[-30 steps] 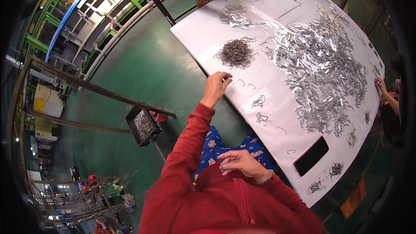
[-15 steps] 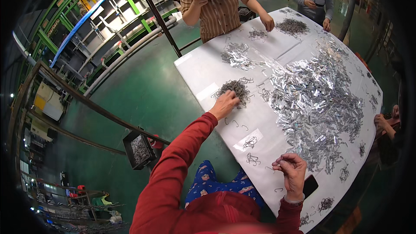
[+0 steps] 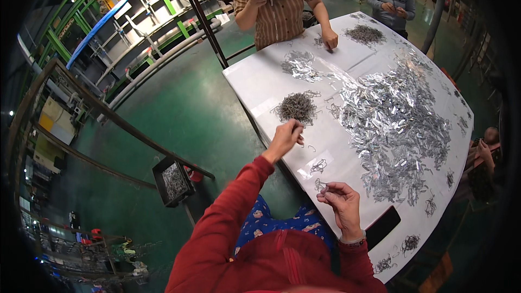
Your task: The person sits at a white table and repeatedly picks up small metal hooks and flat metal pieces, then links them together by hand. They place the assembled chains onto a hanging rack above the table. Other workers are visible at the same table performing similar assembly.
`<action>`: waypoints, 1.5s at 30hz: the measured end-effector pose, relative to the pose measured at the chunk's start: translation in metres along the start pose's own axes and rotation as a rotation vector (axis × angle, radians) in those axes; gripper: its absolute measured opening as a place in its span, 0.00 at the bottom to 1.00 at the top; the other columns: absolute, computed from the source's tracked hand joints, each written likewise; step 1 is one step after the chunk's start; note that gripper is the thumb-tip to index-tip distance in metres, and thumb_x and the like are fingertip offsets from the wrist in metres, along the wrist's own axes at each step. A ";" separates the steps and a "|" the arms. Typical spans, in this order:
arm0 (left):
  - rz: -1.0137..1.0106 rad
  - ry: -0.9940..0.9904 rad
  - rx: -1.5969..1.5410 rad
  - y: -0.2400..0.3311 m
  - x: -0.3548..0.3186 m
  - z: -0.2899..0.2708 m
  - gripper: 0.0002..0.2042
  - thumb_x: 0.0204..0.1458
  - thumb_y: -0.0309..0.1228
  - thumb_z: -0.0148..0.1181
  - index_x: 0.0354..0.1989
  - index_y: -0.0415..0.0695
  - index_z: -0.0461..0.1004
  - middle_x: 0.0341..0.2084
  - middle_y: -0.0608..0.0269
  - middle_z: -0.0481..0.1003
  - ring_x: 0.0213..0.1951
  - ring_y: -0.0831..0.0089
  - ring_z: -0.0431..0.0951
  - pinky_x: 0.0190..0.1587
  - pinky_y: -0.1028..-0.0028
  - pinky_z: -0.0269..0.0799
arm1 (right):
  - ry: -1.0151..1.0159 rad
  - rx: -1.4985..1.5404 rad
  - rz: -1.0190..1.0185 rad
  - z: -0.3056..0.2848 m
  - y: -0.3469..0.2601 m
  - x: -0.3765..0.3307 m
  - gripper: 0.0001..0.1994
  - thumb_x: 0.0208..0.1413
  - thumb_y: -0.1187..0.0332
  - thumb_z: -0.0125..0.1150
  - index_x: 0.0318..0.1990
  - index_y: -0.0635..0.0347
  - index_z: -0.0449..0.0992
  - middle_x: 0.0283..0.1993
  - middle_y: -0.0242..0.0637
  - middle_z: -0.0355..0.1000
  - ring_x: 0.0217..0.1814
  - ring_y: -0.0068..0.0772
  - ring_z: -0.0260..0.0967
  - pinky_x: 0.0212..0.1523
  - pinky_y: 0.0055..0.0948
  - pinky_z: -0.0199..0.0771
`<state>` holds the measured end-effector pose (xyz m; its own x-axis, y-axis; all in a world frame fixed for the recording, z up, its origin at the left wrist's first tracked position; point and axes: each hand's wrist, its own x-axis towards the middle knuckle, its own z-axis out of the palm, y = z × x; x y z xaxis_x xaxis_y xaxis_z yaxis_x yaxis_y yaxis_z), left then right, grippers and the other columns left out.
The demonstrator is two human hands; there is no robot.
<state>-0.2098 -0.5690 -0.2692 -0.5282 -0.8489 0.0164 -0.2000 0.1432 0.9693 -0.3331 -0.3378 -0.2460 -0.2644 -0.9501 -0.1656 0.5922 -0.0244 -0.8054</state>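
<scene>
My left hand (image 3: 287, 138) hovers at the near edge of a pile of dark wire hooks (image 3: 296, 107), fingers bent together; what they hold, if anything, is too small to make out. My right hand (image 3: 343, 203) is raised above the near table edge, thumb and fingertips pinched on something tiny that I cannot name. Just beyond its fingertips a small cluster of hooks (image 3: 318, 166) lies on the white tabletop (image 3: 342, 146). Beside my right wrist rests a dark phone (image 3: 384, 226).
A broad heap of shiny metal strips (image 3: 396, 125) covers the table's middle. A person in a striped shirt (image 3: 277, 11) and another in grey (image 3: 388, 0) work across the far side; hands (image 3: 483, 154) show at right. A black bin (image 3: 172, 182) of metal pieces stands left.
My left hand has drawn back from the hook pile toward me. My right hand has shifted slightly left and up. The person in grey has brought both hands together.
</scene>
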 end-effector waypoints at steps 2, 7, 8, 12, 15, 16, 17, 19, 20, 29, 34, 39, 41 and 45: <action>0.057 -0.078 -0.146 0.023 -0.042 0.005 0.07 0.58 0.26 0.51 0.37 0.33 0.70 0.31 0.55 0.76 0.34 0.73 0.79 0.36 0.76 0.76 | 0.026 -0.069 -0.042 0.005 0.003 0.004 0.08 0.51 0.82 0.57 0.40 0.71 0.72 0.34 0.46 0.74 0.35 0.36 0.76 0.38 0.30 0.81; 0.148 -0.198 -0.143 0.059 -0.124 0.019 0.05 0.55 0.25 0.56 0.37 0.37 0.73 0.36 0.63 0.75 0.41 0.76 0.73 0.46 0.76 0.69 | 0.114 -0.190 -0.119 0.022 0.013 0.010 0.07 0.51 0.82 0.59 0.38 0.72 0.73 0.33 0.44 0.75 0.34 0.32 0.75 0.38 0.28 0.81; 0.264 -0.175 -0.159 0.060 -0.130 0.020 0.04 0.54 0.23 0.56 0.37 0.38 0.73 0.37 0.61 0.73 0.41 0.74 0.73 0.45 0.75 0.69 | 0.099 -0.265 -0.169 0.023 0.013 0.009 0.08 0.50 0.82 0.60 0.39 0.73 0.75 0.35 0.42 0.75 0.37 0.27 0.73 0.39 0.24 0.78; 0.318 -0.039 -0.090 0.058 -0.140 0.023 0.04 0.51 0.23 0.58 0.35 0.38 0.73 0.37 0.59 0.72 0.40 0.70 0.73 0.45 0.73 0.69 | 0.069 -0.316 -0.265 0.032 0.015 0.005 0.07 0.51 0.83 0.59 0.39 0.72 0.75 0.38 0.39 0.74 0.38 0.24 0.72 0.43 0.21 0.76; 0.337 -0.005 -0.026 0.058 -0.142 0.023 0.04 0.52 0.23 0.58 0.35 0.38 0.72 0.36 0.59 0.72 0.38 0.71 0.74 0.41 0.75 0.69 | 0.072 -0.334 -0.281 0.040 0.014 0.001 0.07 0.52 0.83 0.57 0.39 0.71 0.75 0.38 0.38 0.73 0.39 0.25 0.73 0.42 0.20 0.76; 0.368 0.018 -0.021 0.058 -0.142 0.022 0.04 0.52 0.22 0.57 0.35 0.37 0.72 0.36 0.59 0.72 0.36 0.72 0.74 0.38 0.76 0.70 | 0.072 -0.353 -0.303 0.044 0.014 0.000 0.07 0.52 0.84 0.57 0.39 0.71 0.75 0.38 0.38 0.73 0.39 0.26 0.73 0.42 0.20 0.76; 0.400 0.041 -0.015 0.059 -0.142 0.023 0.04 0.52 0.22 0.56 0.35 0.37 0.71 0.36 0.59 0.72 0.34 0.73 0.75 0.35 0.77 0.71 | 0.076 -0.368 -0.331 0.047 0.014 0.000 0.07 0.52 0.84 0.57 0.39 0.71 0.75 0.38 0.38 0.73 0.39 0.26 0.73 0.42 0.20 0.76; 0.360 0.067 -0.081 0.059 -0.144 0.024 0.03 0.53 0.21 0.56 0.35 0.37 0.71 0.35 0.59 0.72 0.33 0.75 0.74 0.34 0.79 0.71 | 0.052 -0.430 -0.389 0.051 0.014 0.001 0.07 0.51 0.84 0.57 0.39 0.70 0.76 0.38 0.38 0.73 0.38 0.26 0.74 0.42 0.20 0.76; 0.331 0.075 -0.116 0.058 -0.145 0.026 0.03 0.53 0.20 0.55 0.35 0.36 0.71 0.35 0.59 0.72 0.32 0.76 0.74 0.33 0.79 0.71 | 0.044 -0.441 -0.431 0.053 0.016 0.001 0.08 0.51 0.84 0.57 0.39 0.70 0.76 0.38 0.39 0.73 0.37 0.26 0.74 0.42 0.19 0.76; 0.193 0.325 -0.428 0.037 -0.166 0.039 0.05 0.58 0.20 0.49 0.41 0.36 0.69 0.36 0.59 0.74 0.40 0.77 0.72 0.45 0.78 0.69 | -0.068 -0.640 -0.538 0.054 0.029 0.004 0.14 0.47 0.81 0.62 0.43 0.61 0.78 0.33 0.38 0.75 0.35 0.25 0.74 0.36 0.21 0.73; 0.160 0.296 -0.412 0.031 -0.163 0.020 0.03 0.58 0.23 0.52 0.38 0.37 0.68 0.34 0.58 0.75 0.38 0.75 0.74 0.45 0.76 0.68 | -0.091 -1.065 -0.421 -0.012 -0.010 0.033 0.12 0.48 0.79 0.60 0.43 0.62 0.78 0.33 0.39 0.75 0.32 0.29 0.73 0.36 0.26 0.73; 0.072 0.247 -0.336 0.016 -0.173 0.015 0.03 0.57 0.23 0.52 0.36 0.37 0.68 0.32 0.58 0.75 0.36 0.75 0.74 0.43 0.77 0.68 | -0.172 -1.712 -0.569 -0.110 -0.038 0.112 0.09 0.44 0.81 0.54 0.34 0.64 0.77 0.35 0.44 0.71 0.42 0.44 0.66 0.45 0.36 0.67; 0.043 0.264 -0.312 0.011 -0.179 0.016 0.03 0.57 0.23 0.53 0.36 0.37 0.68 0.32 0.58 0.75 0.36 0.75 0.73 0.42 0.77 0.67 | -0.244 -1.809 -0.600 -0.131 -0.040 0.140 0.08 0.44 0.81 0.52 0.31 0.64 0.77 0.37 0.45 0.68 0.45 0.45 0.65 0.46 0.37 0.67; 0.057 0.357 -0.270 0.004 -0.187 0.012 0.04 0.56 0.24 0.55 0.35 0.35 0.71 0.31 0.59 0.77 0.36 0.76 0.75 0.43 0.76 0.71 | -0.302 -1.930 -0.546 -0.148 -0.035 0.154 0.05 0.45 0.79 0.50 0.27 0.66 0.74 0.36 0.44 0.66 0.46 0.45 0.64 0.45 0.35 0.68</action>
<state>-0.1221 -0.4038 -0.2711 -0.2046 -0.9727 0.1097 0.0687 0.0976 0.9929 -0.5071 -0.4370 -0.3273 0.1324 -0.9759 0.1734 -0.9663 -0.1660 -0.1968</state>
